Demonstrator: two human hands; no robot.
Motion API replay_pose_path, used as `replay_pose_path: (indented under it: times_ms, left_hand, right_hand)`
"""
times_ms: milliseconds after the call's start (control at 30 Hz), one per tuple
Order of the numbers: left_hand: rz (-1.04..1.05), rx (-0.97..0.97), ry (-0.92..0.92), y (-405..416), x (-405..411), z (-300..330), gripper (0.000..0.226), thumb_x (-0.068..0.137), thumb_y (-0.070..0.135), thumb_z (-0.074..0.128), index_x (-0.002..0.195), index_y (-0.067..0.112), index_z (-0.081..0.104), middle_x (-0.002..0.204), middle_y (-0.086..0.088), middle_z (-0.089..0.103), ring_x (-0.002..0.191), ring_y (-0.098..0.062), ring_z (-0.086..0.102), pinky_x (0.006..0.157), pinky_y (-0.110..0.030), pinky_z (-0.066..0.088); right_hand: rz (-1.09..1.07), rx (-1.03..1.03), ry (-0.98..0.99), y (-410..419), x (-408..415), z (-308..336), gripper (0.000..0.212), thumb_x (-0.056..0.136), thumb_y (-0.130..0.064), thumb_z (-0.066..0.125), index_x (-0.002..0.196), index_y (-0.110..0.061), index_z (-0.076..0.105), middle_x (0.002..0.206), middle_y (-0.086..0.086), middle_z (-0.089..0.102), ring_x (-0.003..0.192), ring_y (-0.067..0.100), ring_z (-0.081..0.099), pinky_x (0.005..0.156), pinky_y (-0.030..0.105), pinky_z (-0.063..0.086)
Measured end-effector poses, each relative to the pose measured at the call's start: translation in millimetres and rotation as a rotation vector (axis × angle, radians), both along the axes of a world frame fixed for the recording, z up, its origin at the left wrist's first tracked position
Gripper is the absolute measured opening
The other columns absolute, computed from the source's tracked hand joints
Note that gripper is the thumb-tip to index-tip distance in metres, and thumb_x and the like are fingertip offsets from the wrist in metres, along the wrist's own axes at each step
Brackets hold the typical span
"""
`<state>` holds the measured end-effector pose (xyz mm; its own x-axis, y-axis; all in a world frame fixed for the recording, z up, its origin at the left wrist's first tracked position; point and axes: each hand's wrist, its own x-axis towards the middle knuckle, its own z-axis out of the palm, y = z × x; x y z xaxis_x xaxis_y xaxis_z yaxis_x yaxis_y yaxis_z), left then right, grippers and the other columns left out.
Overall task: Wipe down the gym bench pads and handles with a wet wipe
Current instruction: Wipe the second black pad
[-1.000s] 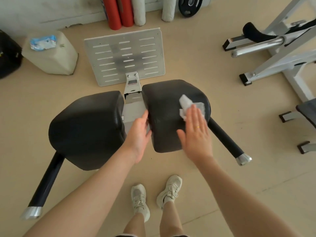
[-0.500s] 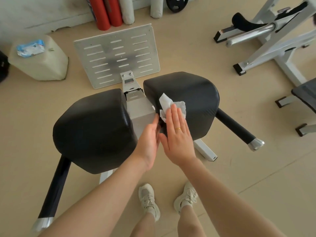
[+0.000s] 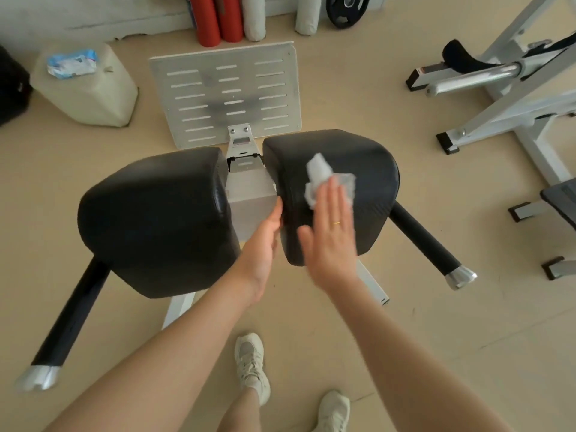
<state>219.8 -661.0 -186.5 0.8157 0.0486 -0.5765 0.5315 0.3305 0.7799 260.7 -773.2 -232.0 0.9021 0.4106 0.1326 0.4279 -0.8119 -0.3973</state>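
Beige gym floor, right hand flat, pressing wipe onto pad

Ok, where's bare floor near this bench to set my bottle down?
Bare beige floor lies right of the right black pad, between its black handle and the white machine frame. The back wall is crowded with red foam rollers and a weight plate.

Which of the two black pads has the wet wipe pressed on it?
The right pad: the right hand presses the white wipe flat on it. The left pad is bare.
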Motion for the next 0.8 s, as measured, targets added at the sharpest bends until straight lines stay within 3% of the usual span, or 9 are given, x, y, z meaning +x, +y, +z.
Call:
replay_pose_path:
  times_ms: [100, 233, 300, 367, 433, 533, 600, 733, 800]
  left_hand:
    - [0.058, 0.023, -0.07, -5, -4, 1, 0.037, 0.098, 0.042, 0.028, 0.123, 0.036, 0.054, 0.122, 0.016, 0.061, 0.115, 0.001, 0.053, 0.099, -0.026, 0.038]
    - [0.212, 0.13, -0.17, -26, -8, -20, 0.039, 0.1, 0.034, 0.028, 0.135, 0.032, 0.044, 0.133, 0.013, 0.053, 0.122, 0.0, 0.046, 0.108, -0.031, 0.033]
    - [0.271, 0.191, -0.246, -32, -6, -33, 0.042, 0.099, 0.024, 0.025, 0.138, 0.032, 0.038, 0.137, 0.013, 0.047, 0.121, 0.002, 0.045, 0.105, -0.022, 0.036]
    - [0.299, 0.278, -0.295, -37, -4, -45, 0.044, 0.098, 0.019, 0.024, 0.137, 0.035, 0.036, 0.135, 0.016, 0.044, 0.117, 0.006, 0.045, 0.089, -0.005, 0.041]
    - [0.318, 0.364, -0.339, -42, -1, -55, 0.041, 0.099, 0.021, 0.026, 0.135, 0.04, 0.033, 0.125, 0.023, 0.04, 0.11, 0.01, 0.044, 0.08, 0.001, 0.039]
    - [0.332, 0.513, -0.431, -43, 1, -71, 0.042, 0.1, 0.02, 0.024, 0.136, 0.043, 0.026, 0.11, 0.027, 0.035, 0.103, 0.012, 0.043, 0.079, 0.003, 0.033]
    - [0.354, 0.56, -0.493, -39, 5, -82, 0.044, 0.1, 0.021, 0.025, 0.139, 0.04, 0.026, 0.112, 0.021, 0.036, 0.104, 0.008, 0.044, 0.084, -0.002, 0.034]
    - [0.409, 0.507, -0.647, -32, 6, -100, 0.038, 0.098, 0.034, 0.032, 0.135, 0.037, 0.042, 0.12, 0.01, 0.046, 0.112, -0.001, 0.05, 0.103, -0.029, 0.039]
    - [0.383, 0.526, -0.714, -31, 6, -105, 0.036, 0.099, 0.035, 0.033, 0.132, 0.036, 0.046, 0.123, 0.007, 0.048, 0.113, 0.0, 0.052, 0.102, -0.03, 0.041]
  right_hand:
    - [0.157, -0.018, -0.058, 13, -21, -11, 0.067, 0.097, -0.048, 0.019, 0.145, -0.003, 0.009, 0.152, 0.009, 0.004, 0.142, 0.02, -0.008, 0.117, 0.029, -0.006]
    - [0.175, -0.039, -0.144, -14, -5, -18, 0.067, 0.095, -0.05, 0.02, 0.145, -0.006, 0.015, 0.152, 0.007, 0.015, 0.141, 0.016, 0.003, 0.114, 0.029, -0.001]
    - [0.062, -0.055, -0.146, -40, 13, -19, 0.068, 0.092, -0.045, 0.025, 0.146, -0.009, 0.003, 0.153, 0.003, 0.003, 0.14, 0.014, -0.004, 0.113, 0.026, -0.008]
    - [-0.02, -0.082, -0.113, -66, 29, -23, 0.066, 0.095, -0.04, 0.027, 0.145, -0.014, -0.008, 0.151, -0.003, -0.013, 0.137, 0.01, -0.016, 0.112, 0.025, -0.014]
    - [-0.092, -0.06, -0.142, -81, 38, -27, 0.065, 0.096, -0.039, 0.025, 0.146, -0.015, -0.008, 0.154, -0.002, -0.014, 0.137, 0.008, -0.019, 0.112, 0.025, -0.014]
    - [-0.099, 0.01, -0.237, -67, 37, -38, 0.068, 0.091, -0.044, 0.015, 0.145, -0.013, -0.011, 0.152, -0.001, -0.014, 0.138, 0.009, -0.017, 0.111, 0.021, -0.019]
    - [-0.019, 0.072, -0.3, -45, 31, -44, 0.069, 0.09, -0.045, 0.017, 0.143, -0.01, -0.01, 0.15, 0.0, -0.013, 0.139, 0.012, -0.014, 0.112, 0.023, -0.016]
    - [0.132, 0.116, -0.45, -10, 14, -50, 0.068, 0.094, -0.048, 0.022, 0.146, -0.005, 0.013, 0.154, 0.012, 0.01, 0.143, 0.022, 0.004, 0.117, 0.034, 0.002]
    - [0.173, 0.125, -0.525, 0, 11, -53, 0.066, 0.095, -0.047, 0.023, 0.145, -0.004, 0.019, 0.153, 0.014, 0.018, 0.143, 0.024, 0.011, 0.117, 0.036, 0.007]
